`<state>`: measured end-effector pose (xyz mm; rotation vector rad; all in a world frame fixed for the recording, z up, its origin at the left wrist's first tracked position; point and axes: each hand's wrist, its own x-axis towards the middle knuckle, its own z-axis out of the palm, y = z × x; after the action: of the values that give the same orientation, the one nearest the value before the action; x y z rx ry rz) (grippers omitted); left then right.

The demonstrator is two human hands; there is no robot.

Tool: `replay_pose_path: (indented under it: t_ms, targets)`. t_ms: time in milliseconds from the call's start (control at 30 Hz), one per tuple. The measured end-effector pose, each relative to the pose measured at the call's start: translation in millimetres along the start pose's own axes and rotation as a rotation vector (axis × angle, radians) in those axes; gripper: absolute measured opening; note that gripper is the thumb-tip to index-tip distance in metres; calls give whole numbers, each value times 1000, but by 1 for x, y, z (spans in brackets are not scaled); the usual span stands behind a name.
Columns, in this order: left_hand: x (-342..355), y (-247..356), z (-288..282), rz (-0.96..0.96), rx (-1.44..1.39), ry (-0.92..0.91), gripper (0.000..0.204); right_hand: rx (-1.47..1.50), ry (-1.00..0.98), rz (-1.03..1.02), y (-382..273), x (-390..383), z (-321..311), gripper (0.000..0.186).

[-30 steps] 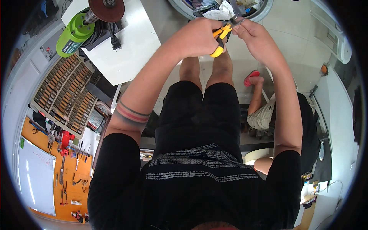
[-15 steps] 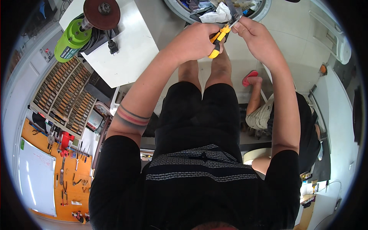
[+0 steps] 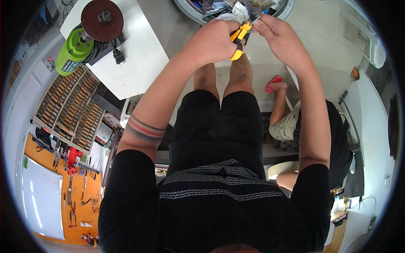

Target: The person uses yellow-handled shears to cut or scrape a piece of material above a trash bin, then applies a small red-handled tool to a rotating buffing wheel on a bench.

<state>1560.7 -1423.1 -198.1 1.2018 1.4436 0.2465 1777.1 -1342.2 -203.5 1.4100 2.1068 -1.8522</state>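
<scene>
My left hand (image 3: 213, 41) is closed around the yellow-and-black handles of a pair of snips (image 3: 239, 40), whose head points away from me. A thin greyish, partly see-through piece (image 3: 255, 12) lies at the head, over the rim of a round bin (image 3: 192, 14). My right hand (image 3: 276, 36) meets the snips' head from the right, thumb and fingers pinching the near end of that piece. Exactly how the jaws sit on it is too small to make out. Crumpled white plastic (image 3: 236, 12) and other scraps lie in the bin.
On a white table (image 3: 139, 55) at the left stands a green angle grinder (image 3: 75, 50) with a brown disc and a plug. Below it is a rack of wooden-handled tools (image 3: 67, 107). A seated person (image 3: 325, 143) is close at my right, one foot in a red slipper (image 3: 274, 83).
The view has shifted a little, and the grinder appears further left and lower. The thin piece has tilted and looks broader now. Both hands keep their grip.
</scene>
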Motion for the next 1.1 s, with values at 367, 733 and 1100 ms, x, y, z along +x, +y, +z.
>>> replay_pose_path:
  t_ms: [367,733,1100]
  targets:
    - [6,-6,-2,-27,-84,-58,30,-18,-7,-21,8,2,4,28]
    - [2,-8,-5,-73,-62,-144,39,48,3,-24,9,2,-1,33]
    - [0,0,-14,-164,-39,-197,47,158,14,66,-4,0,-6,36]
